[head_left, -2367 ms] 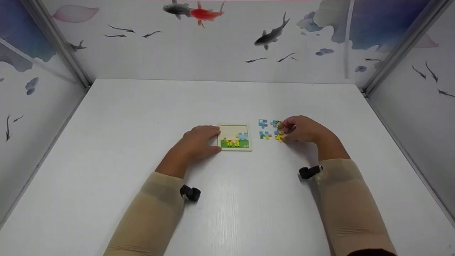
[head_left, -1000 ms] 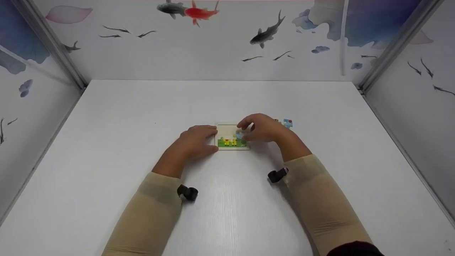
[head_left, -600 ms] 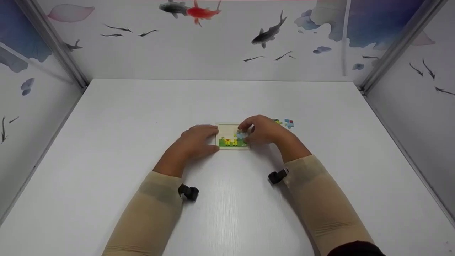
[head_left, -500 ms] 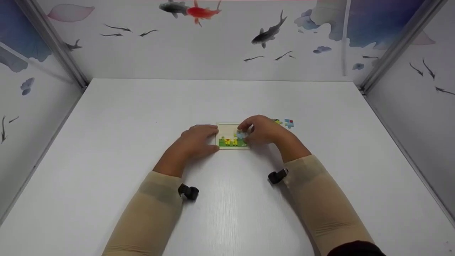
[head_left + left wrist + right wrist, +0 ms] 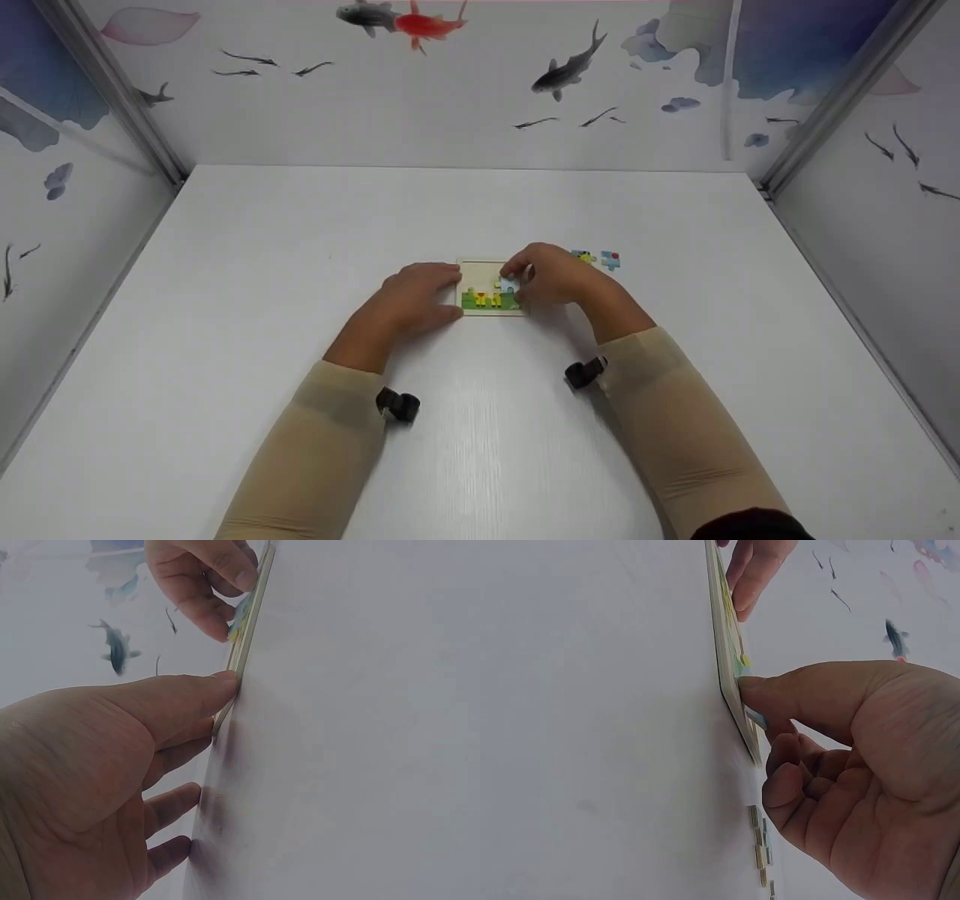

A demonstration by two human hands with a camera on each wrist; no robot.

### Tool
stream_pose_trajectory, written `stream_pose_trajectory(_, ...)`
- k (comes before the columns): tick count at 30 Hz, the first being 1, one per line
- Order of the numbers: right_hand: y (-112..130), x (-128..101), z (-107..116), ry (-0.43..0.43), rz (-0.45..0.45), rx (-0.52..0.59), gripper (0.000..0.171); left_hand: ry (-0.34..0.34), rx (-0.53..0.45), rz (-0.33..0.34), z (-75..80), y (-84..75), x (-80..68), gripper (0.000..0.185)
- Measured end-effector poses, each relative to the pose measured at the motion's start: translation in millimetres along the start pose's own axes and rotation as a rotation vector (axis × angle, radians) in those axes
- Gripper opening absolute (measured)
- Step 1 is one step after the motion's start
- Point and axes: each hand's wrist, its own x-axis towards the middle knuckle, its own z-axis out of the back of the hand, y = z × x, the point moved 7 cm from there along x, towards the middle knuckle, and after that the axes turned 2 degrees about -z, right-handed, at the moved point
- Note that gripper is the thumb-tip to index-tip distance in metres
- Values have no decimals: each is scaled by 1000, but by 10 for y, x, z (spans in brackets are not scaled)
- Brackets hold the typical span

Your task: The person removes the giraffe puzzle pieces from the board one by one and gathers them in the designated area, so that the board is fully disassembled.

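Observation:
A small square puzzle tray (image 5: 487,306) with a green and yellow picture lies mid-table. My left hand (image 5: 439,294) rests flat on the table, and its thumb (image 5: 225,682) touches the tray's left edge (image 5: 246,637). My right hand (image 5: 516,276) hovers over the tray's right part. Its thumb and fingers pinch a light blue puzzle piece (image 5: 508,286) down into the tray. In the right wrist view the thumb (image 5: 754,686) meets the tray (image 5: 721,622), with the blue piece (image 5: 755,718) just under it. Most of the piece is hidden by my fingers.
Two loose puzzle pieces (image 5: 581,256) (image 5: 610,260) lie just right of my right hand, also seen as loose pieces (image 5: 759,844) in the right wrist view. The white table (image 5: 480,465) is walled on three sides by fish-patterned panels (image 5: 450,90).
My right hand left the loose pieces on the right and came over the tray with a blue piece; in the last half second it barely shifted. The left hand stayed put.

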Motion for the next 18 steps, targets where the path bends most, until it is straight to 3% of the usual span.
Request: stream_pose_trajectory(18,-28,-1,52,-26,40,-9,39,2,13,-5,-22,19,30,70)
